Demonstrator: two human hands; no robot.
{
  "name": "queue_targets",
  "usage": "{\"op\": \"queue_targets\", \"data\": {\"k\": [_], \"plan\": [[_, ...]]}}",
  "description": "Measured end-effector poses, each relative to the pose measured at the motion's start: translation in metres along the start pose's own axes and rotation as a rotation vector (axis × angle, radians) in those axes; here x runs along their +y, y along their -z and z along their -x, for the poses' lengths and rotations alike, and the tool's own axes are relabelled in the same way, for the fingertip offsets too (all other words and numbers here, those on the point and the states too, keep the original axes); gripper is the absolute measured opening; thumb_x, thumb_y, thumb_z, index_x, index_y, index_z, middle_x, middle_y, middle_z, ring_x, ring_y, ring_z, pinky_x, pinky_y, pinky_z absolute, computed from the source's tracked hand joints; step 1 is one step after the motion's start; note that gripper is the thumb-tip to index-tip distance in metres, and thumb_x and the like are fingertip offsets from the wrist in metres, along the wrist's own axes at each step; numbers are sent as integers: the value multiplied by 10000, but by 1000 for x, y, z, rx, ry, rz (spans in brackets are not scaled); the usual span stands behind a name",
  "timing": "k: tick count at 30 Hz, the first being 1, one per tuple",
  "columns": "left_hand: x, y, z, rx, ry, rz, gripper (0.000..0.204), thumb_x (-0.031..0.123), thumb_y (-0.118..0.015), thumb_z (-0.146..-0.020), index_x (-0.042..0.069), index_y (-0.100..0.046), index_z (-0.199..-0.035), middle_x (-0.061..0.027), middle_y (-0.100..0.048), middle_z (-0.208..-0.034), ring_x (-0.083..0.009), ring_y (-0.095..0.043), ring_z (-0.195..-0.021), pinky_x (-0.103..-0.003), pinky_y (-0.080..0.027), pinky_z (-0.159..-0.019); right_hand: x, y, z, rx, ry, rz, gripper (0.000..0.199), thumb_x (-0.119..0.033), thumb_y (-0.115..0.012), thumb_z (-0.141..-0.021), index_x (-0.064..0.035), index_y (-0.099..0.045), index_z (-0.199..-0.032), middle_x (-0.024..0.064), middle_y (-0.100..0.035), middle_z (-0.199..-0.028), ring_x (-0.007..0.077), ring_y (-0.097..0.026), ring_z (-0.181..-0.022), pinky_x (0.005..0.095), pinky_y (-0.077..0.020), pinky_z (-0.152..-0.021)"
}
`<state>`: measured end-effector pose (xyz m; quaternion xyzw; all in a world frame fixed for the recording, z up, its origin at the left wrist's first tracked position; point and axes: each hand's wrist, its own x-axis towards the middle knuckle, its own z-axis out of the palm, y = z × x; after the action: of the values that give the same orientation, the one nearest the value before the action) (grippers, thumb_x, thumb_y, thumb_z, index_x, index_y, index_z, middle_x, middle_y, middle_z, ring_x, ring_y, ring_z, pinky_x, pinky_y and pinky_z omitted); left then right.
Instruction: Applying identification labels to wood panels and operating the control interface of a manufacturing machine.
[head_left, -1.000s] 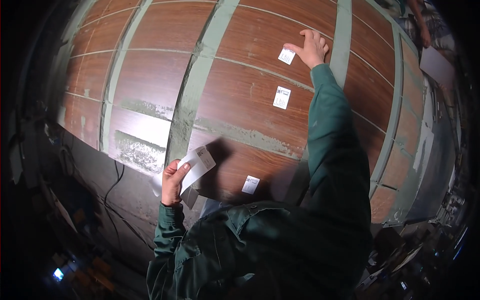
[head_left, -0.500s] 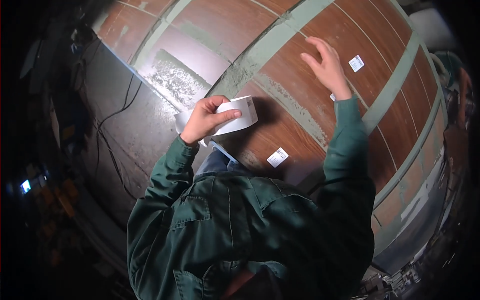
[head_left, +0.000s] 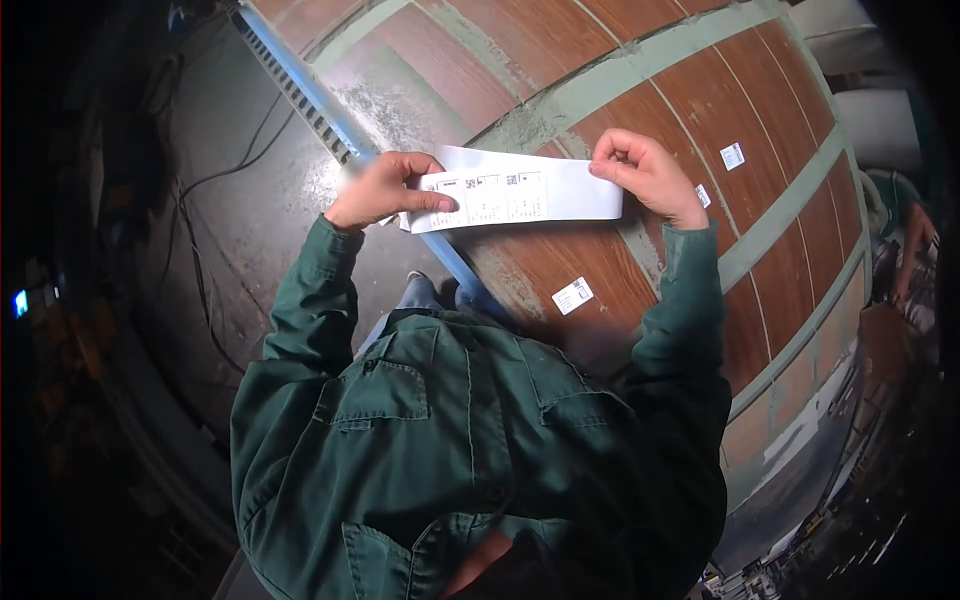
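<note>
A white strip of printed labels (head_left: 500, 202) is stretched between my two hands, looped back on itself above the table. My left hand (head_left: 392, 190) grips the strip's left end, thumb on the printed side. With closed fingers, my right hand (head_left: 645, 172) pinches the blank upper edge near the right end. Below the strip, a small white label (head_left: 573, 296) lies on the wood-brown panel (head_left: 520, 262). Another label (head_left: 732, 156) sits on a panel farther right, and a third label (head_left: 703, 196) shows partly beside my right wrist.
Wood-brown tiles are divided by greenish-grey bands (head_left: 600, 80) over the large work surface. Along its left side runs a blue metal edge (head_left: 290, 70). Black cables (head_left: 200, 250) lie on the grey floor. Part of another person (head_left: 915, 260) shows at the far right.
My right hand has come down and left from over the panels and now pinches the label strip. The strip has been drawn out flatter, its printed face showing. The view has shifted slightly.
</note>
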<state>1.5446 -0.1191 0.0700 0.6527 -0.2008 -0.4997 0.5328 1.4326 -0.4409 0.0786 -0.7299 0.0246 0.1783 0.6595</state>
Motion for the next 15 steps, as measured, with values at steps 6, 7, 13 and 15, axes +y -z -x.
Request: {"op": "queue_targets", "data": {"k": [6,7,13,15], "plan": [[2,-3,5,35,-44,-31,157,86,-715,-772,9,-624,-875,13,-630,-793,-47,-573,-720,-192,-457,-666,-6,-14,-8,72,90,422,159,-157,-636,-802,-44,-565,-889,16,-571,-831,118,-517,-754,253,-425,-704],[4,-7,2,21,-53,-26,150,83,-711,-775,8,-622,-868,15,-626,-791,-47,-570,-725,-193,-455,-669,-11,-24,-14,97,229,578,228,-159,-653,-776,-33,-577,-950,76,-601,-892,191,-550,-818,298,-440,-753],[13,-24,-4,31,-130,-189,191,96,-716,-772,-11,-624,-902,-6,-642,-810,-53,-565,-753,-209,-460,-687,-13,-83,-44,-85,403,367,215,-138,-648,-789,-17,-587,-956,72,-614,-874,157,-563,-826,289,-445,-735],[11,-17,-3,26,-81,-107,180,97,-710,-778,-6,-625,-900,-1,-640,-809,-49,-563,-749,-207,-458,-682,-7,-72,-44,-131,167,123,182,-146,-664,-777,-10,-605,-883,61,-638,-764,116,-572,-706,273,-455,-671]]}}
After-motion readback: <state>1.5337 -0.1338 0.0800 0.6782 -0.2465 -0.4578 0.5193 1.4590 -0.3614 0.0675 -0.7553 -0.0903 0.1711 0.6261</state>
